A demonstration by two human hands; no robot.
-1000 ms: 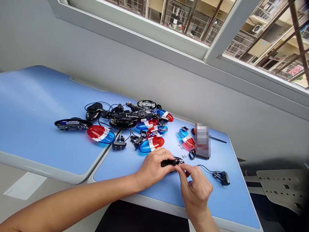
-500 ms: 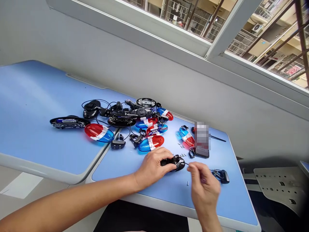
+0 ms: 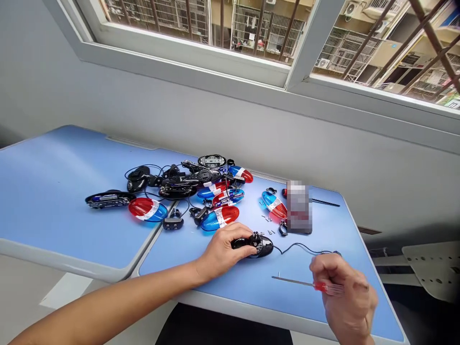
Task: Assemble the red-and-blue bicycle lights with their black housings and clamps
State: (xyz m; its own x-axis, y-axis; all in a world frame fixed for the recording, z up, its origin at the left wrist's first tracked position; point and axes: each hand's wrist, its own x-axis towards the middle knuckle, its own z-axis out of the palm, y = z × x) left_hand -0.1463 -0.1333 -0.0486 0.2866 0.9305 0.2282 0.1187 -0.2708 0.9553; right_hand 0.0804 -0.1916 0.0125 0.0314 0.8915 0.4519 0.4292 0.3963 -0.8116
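My left hand point(image 3: 223, 247) is closed around a black oval bike-light housing point(image 3: 265, 246), holding it down on the blue table with thumb and fingers at its bracket. A thin cable point(image 3: 298, 244) runs from the housing to the right, towards a small black part mostly behind my right hand. Gripped in my right hand point(image 3: 348, 299) is a screwdriver point(image 3: 295, 281) with a red and clear handle, its shaft pointing left. A small screw point(image 3: 279, 274) shows by the shaft near the tip; whether they touch I cannot tell.
Red-and-blue lens covers point(image 3: 220, 218) and black housings point(image 3: 178, 190) with cables lie piled to the left. Loose screws point(image 3: 271, 232), a ring clamp point(image 3: 283, 229), another lens cover point(image 3: 273, 205) and a blurred-out flat object point(image 3: 299, 208) sit behind the housing. A wall and window stand beyond.
My right hand has moved right and towards me, away from the housing's cable, and the screwdriver now shows in it. My left hand stays on the housing. The view has shifted slightly.
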